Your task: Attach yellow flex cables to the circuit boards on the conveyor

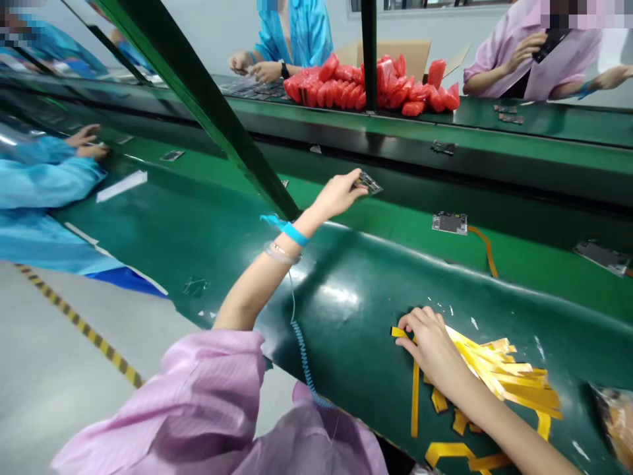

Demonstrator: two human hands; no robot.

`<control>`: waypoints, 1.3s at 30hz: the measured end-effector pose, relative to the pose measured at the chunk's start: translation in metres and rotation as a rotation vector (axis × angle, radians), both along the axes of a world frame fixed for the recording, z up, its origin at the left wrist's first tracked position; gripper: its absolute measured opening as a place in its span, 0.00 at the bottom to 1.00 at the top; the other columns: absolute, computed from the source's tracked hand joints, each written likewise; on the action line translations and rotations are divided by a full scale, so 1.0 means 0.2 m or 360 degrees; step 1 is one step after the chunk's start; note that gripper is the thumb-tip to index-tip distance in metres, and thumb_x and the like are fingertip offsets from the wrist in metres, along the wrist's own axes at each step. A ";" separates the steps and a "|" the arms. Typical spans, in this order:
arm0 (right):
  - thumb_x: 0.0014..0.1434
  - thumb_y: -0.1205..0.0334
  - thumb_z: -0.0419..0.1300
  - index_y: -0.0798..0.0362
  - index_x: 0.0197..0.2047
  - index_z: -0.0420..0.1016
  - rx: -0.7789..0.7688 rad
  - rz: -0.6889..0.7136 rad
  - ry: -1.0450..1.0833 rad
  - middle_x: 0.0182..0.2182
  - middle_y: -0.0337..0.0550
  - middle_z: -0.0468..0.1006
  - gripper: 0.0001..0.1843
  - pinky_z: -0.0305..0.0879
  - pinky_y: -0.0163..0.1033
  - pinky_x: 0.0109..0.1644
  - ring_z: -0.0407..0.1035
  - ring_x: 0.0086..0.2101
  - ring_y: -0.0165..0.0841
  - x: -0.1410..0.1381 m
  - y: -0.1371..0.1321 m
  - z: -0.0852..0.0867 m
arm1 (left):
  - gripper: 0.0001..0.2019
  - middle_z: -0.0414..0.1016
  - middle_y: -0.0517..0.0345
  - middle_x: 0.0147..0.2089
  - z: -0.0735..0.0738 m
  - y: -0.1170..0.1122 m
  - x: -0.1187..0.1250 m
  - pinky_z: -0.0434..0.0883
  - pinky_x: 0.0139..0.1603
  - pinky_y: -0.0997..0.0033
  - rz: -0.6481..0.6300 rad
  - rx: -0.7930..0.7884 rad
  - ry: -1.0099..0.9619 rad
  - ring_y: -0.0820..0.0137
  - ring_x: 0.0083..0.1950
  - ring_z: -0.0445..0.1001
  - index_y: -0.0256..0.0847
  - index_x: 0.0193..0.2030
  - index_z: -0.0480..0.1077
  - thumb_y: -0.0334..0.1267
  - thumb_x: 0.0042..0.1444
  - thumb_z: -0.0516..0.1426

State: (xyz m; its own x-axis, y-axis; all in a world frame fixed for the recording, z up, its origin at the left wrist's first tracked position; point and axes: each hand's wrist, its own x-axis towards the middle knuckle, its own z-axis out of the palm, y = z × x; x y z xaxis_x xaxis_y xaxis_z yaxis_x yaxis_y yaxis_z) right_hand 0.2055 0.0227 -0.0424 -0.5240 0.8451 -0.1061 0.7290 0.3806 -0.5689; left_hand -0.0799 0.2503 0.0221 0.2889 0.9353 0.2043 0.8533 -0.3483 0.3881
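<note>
My left hand (336,192) reaches out over the green conveyor belt (395,224) and pinches a small dark circuit board (368,183) at its edge. A blue wrist strap (293,232) with a coiled cord sits on that wrist. Near me, my right hand (431,343) lies curled on a heap of yellow flat strips (509,379) on the dark green bench mat (346,297), its fingertips on the end of one strip.
More boards lie on the belt: one with an orange flex tail (449,223), another at the right edge (601,256). A slanted green frame bar (208,99) crosses the view. Red packets (376,82) are piled across the line. Other people in blue and pink coats work around it.
</note>
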 end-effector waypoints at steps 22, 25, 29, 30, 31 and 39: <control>0.62 0.45 0.60 0.51 0.36 0.71 -0.0372 -0.0839 0.0821 0.23 0.29 0.47 0.17 0.53 0.34 0.30 0.51 0.24 0.31 0.18 -0.07 0.21 | 0.07 0.63 0.68 0.26 0.00 -1.06 0.56 0.56 0.24 0.78 -0.0497 -0.1078 -0.0759 0.77 0.25 0.59 0.39 0.39 0.66 0.39 0.59 0.59; 0.61 0.43 0.61 0.51 0.36 0.74 -0.0428 -0.0849 0.0812 0.23 0.30 0.48 0.19 0.53 0.34 0.29 0.51 0.24 0.31 0.19 -0.09 0.20 | 0.07 0.65 0.68 0.26 0.01 -1.10 0.56 0.56 0.24 0.77 -0.0478 -0.1022 -0.0743 0.78 0.23 0.60 0.40 0.37 0.64 0.39 0.59 0.58; 0.59 0.40 0.63 0.51 0.37 0.75 -0.0451 -0.0945 0.0848 0.23 0.31 0.49 0.21 0.53 0.34 0.28 0.51 0.24 0.31 0.19 -0.11 0.21 | 0.08 0.67 0.69 0.25 0.04 -1.11 0.57 0.56 0.25 0.77 -0.0461 -0.0948 -0.0725 0.78 0.23 0.61 0.41 0.35 0.62 0.38 0.59 0.59; 0.58 0.40 0.63 0.51 0.36 0.75 -0.0449 -0.0969 0.0851 0.23 0.31 0.49 0.21 0.53 0.34 0.28 0.51 0.23 0.31 0.18 -0.12 0.21 | 0.08 0.66 0.69 0.25 0.04 -1.12 0.58 0.57 0.25 0.77 -0.0462 -0.0941 -0.0723 0.78 0.23 0.61 0.41 0.35 0.61 0.38 0.60 0.59; 0.58 0.40 0.63 0.51 0.36 0.75 -0.0446 -0.0989 0.0852 0.23 0.31 0.49 0.21 0.52 0.34 0.27 0.50 0.23 0.30 0.18 -0.12 0.21 | 0.08 0.66 0.69 0.25 0.05 -1.12 0.58 0.57 0.25 0.77 -0.0463 -0.0938 -0.0721 0.78 0.23 0.61 0.41 0.35 0.61 0.37 0.60 0.58; 0.56 0.41 0.65 0.51 0.35 0.76 -0.0363 -0.1114 0.0856 0.20 0.31 0.52 0.20 0.54 0.33 0.24 0.52 0.21 0.30 0.19 -0.14 0.19 | 0.05 0.68 0.66 0.27 0.03 -1.12 0.62 0.58 0.27 0.75 -0.0472 -0.0944 -0.0694 0.75 0.24 0.64 0.41 0.38 0.63 0.37 0.62 0.56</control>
